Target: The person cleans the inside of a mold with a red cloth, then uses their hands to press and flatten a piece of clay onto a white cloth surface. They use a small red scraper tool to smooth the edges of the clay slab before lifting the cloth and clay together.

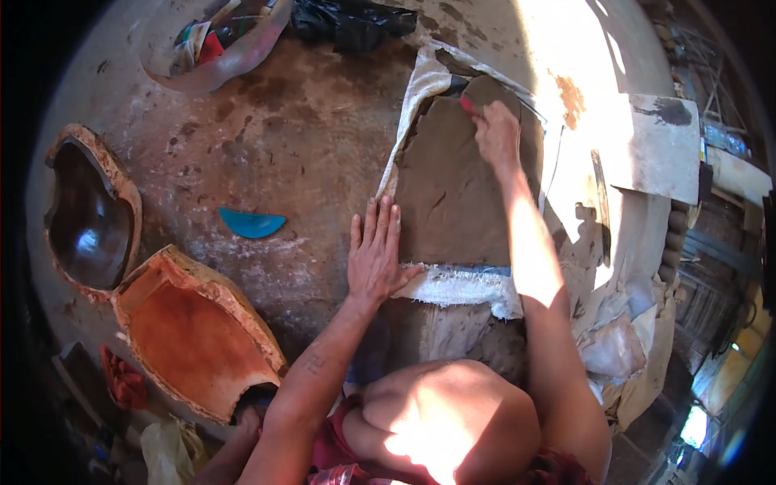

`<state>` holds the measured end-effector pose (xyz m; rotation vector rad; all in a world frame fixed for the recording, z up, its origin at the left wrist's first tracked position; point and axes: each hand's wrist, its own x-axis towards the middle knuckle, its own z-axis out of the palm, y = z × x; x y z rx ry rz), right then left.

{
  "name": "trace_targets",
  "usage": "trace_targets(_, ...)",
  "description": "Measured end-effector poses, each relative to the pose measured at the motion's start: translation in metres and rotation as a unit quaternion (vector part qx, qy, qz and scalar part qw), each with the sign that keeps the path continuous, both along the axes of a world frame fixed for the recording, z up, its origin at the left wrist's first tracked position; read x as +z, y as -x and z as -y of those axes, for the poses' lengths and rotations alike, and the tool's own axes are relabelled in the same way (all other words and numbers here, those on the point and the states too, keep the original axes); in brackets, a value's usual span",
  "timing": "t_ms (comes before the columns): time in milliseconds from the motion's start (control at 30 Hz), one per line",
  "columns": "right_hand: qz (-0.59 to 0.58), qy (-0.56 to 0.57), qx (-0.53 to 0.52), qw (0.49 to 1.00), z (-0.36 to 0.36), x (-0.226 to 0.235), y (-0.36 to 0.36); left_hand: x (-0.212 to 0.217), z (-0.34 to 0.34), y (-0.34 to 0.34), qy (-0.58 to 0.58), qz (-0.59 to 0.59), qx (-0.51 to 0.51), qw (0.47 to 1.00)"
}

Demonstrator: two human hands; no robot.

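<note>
A flat slab of wet grey-brown clay [453, 202] lies on a white woven sheet [461, 291], whose edges show along its left, far and near sides. My left hand [375, 252] rests with fingers stretched on the sheet's left edge, beside the slab's near left corner; its thumb reaches over the near fold. Toward the far end of the slab, my right hand [495, 133] is closed around a small red-handled tool [468, 105]. The tool's working tip cannot be made out. To the left, a teal half-moon scraper [252, 223] lies on the stained work surface.
Two hollow moulds stand at left: one dark inside [90, 214], one orange [182, 263]. A translucent basin [222, 75] of tools and a black plastic bag [352, 24] are at the far side. Right of the slab are a pale board [656, 153] and a thin strip [601, 206].
</note>
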<state>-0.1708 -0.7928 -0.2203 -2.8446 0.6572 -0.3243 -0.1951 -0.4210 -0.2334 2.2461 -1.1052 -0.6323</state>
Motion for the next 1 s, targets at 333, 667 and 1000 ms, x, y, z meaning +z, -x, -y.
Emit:
trace_targets(333,-0.065,-0.076,0.116,0.988,-0.207,0.038,0.140,-0.002,-0.002,-0.001,-0.003,0.000,-0.008,1.000)
trace_targets(667,0.072,0.024,0.048,0.996,0.002,0.035,0.060,0.000,0.003,-0.002,-0.027,0.015,-0.008,0.999)
trace_targets(1000,0.055,0.069,0.073,0.993,0.066,-0.004,0.056,-0.002,-0.007,-0.001,-0.026,0.014,-0.007,1.000)
